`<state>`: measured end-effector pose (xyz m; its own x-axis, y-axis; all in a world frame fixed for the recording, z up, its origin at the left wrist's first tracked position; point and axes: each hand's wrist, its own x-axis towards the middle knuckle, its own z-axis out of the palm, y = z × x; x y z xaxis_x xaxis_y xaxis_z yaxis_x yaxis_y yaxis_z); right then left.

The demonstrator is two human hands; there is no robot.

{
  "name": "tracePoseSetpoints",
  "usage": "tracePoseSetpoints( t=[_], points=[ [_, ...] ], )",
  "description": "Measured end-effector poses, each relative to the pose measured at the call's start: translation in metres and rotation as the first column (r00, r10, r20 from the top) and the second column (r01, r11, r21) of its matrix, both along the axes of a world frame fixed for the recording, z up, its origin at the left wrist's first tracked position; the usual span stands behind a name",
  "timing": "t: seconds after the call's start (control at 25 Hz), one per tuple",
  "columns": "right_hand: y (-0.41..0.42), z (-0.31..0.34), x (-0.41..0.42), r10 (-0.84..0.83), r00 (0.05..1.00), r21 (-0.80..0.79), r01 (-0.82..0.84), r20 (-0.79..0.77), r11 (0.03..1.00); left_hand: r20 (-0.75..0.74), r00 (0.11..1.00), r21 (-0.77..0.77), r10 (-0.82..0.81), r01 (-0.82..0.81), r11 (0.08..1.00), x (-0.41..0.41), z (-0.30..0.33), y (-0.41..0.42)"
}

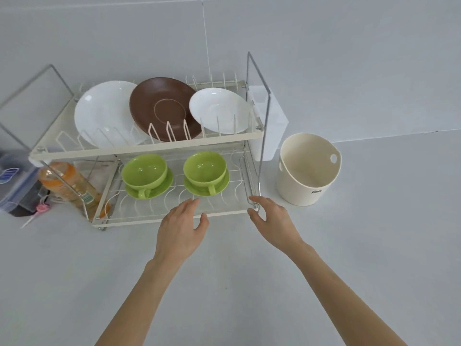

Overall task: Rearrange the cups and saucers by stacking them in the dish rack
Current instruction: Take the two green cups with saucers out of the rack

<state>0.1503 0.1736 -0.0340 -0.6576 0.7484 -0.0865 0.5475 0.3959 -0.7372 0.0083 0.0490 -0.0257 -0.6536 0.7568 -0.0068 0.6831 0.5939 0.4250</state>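
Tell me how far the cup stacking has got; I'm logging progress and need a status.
Done: nothing stacked yet. The left green cup and right green cup each sit on their own green saucer on the dish rack lower tier. In hand: nothing; the left hand and right hand reach open toward the rack's front edge. Left: all stacking of cups and saucers.

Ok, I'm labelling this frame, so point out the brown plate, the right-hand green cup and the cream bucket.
brown plate [159, 101]: head view, its face.
right-hand green cup [205, 166]: head view, inside its bowl.
cream bucket [303, 188]: head view, front wall.
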Motion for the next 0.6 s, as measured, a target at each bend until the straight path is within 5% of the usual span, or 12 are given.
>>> tracePoseSetpoints(
  t=[0.36, 0.6],
  points=[
    [0.012, 0.000, -0.068, -0.020, 0.997, -0.076, 0.026, 0.075, 0.997, 0.073, 0.997, -0.064, 0.010, -0.005, 0.998, -0.062, 0.003, 0.014],
    [0.042, -0.007, -0.110, -0.129, 0.985, -0.251, 0.155, 0.119, 0.956, 0.359, 0.931, -0.022, 0.065, -0.062, 0.998, -0.097, -0.012, 0.052]
  ],
)
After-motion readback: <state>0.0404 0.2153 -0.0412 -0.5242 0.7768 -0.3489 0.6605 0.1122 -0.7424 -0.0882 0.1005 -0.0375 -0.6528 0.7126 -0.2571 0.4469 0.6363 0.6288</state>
